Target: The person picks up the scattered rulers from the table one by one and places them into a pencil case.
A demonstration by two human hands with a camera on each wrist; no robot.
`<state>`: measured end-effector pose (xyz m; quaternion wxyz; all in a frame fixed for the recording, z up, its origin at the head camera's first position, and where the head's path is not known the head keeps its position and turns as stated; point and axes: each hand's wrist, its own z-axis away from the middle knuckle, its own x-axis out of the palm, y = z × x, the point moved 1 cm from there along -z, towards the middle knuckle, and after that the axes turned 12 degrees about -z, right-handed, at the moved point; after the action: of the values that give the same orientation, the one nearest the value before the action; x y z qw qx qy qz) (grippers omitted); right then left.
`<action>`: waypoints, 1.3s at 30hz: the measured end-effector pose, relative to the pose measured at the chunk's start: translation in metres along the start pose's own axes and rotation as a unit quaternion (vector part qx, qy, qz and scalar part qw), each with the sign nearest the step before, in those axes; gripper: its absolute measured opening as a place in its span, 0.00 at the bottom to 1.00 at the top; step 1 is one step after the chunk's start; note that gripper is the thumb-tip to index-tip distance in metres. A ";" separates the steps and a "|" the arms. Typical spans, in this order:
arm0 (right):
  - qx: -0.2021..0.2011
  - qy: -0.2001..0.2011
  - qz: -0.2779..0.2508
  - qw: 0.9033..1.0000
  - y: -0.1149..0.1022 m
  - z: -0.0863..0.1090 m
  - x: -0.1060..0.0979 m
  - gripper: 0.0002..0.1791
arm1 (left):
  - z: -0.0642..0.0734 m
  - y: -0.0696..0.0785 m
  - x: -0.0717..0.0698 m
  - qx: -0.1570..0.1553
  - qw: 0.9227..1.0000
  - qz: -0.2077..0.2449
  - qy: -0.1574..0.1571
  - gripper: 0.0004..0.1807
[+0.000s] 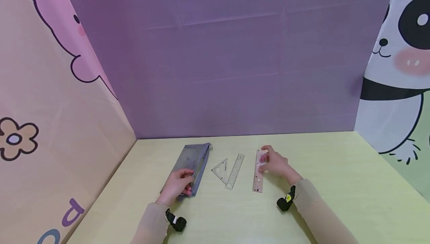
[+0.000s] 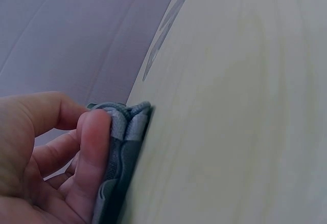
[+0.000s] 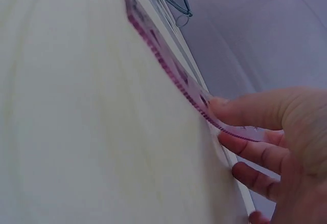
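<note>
A dark grey-blue, see-through zip pouch (image 1: 191, 156) lies on the left part of the table. At its near end my left hand (image 1: 178, 184) pinches the edge, and the left wrist view shows thumb and finger against the thick zipped rim (image 2: 120, 127). To the right, a pink wavy-edged ruler (image 1: 258, 176) is held between the thumb and fingers of my right hand (image 1: 275, 161). In the right wrist view the ruler (image 3: 173, 73) slants up from the table. Between the hands lie a clear set square (image 1: 220, 170) and a clear straight ruler (image 1: 235, 171).
The pale wooden table (image 1: 319, 191) ends at a purple backdrop (image 1: 235, 68). Printed panels stand at the left and right sides. A small metal ring (image 1: 211, 147) hangs at the pouch's far right corner.
</note>
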<state>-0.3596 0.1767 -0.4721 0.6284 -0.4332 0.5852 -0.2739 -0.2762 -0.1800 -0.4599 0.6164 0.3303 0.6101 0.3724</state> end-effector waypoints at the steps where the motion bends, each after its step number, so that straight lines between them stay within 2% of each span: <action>1: 0.004 -0.003 -0.012 1.000 0.000 0.000 0.000 0.42 | 0.000 0.000 0.000 0.000 1.000 -0.001 0.000 0.16; 6: 0.029 -0.007 -0.065 0.997 0.004 -0.002 0.000 0.43 | 0.000 0.000 0.000 -0.001 1.000 -0.006 -0.001 0.16; 11: 0.029 -0.001 -0.108 0.994 0.006 -0.003 0.000 0.45 | -0.001 -0.001 0.000 -0.003 1.000 -0.007 0.001 0.16; 19: 0.043 0.015 -0.140 0.989 0.005 -0.001 -0.004 0.42 | -0.004 -0.004 0.001 -0.002 1.000 -0.005 -0.002 0.17; 24: 0.043 0.025 -0.179 0.983 0.003 0.002 -0.007 0.41 | -0.004 -0.005 0.000 0.002 1.000 -0.008 -0.001 0.17; 27: 0.042 0.025 -0.195 0.980 0.005 0.002 -0.010 0.38 | -0.004 -0.005 0.000 0.001 1.000 -0.011 -0.001 0.16; 36: 0.047 0.028 -0.203 0.978 0.003 0.003 -0.014 0.18 | -0.005 -0.006 0.000 0.001 1.000 -0.005 -0.002 0.16; 39: 0.042 0.025 -0.208 0.977 0.000 0.006 -0.015 0.17 | 0.001 0.003 -0.001 0.003 1.000 -0.004 -0.007 0.16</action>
<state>-0.3566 0.1908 -0.4650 0.5604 -0.5115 0.4859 -0.4339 -0.2752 -0.1795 -0.4568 0.6211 0.3323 0.6081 0.3660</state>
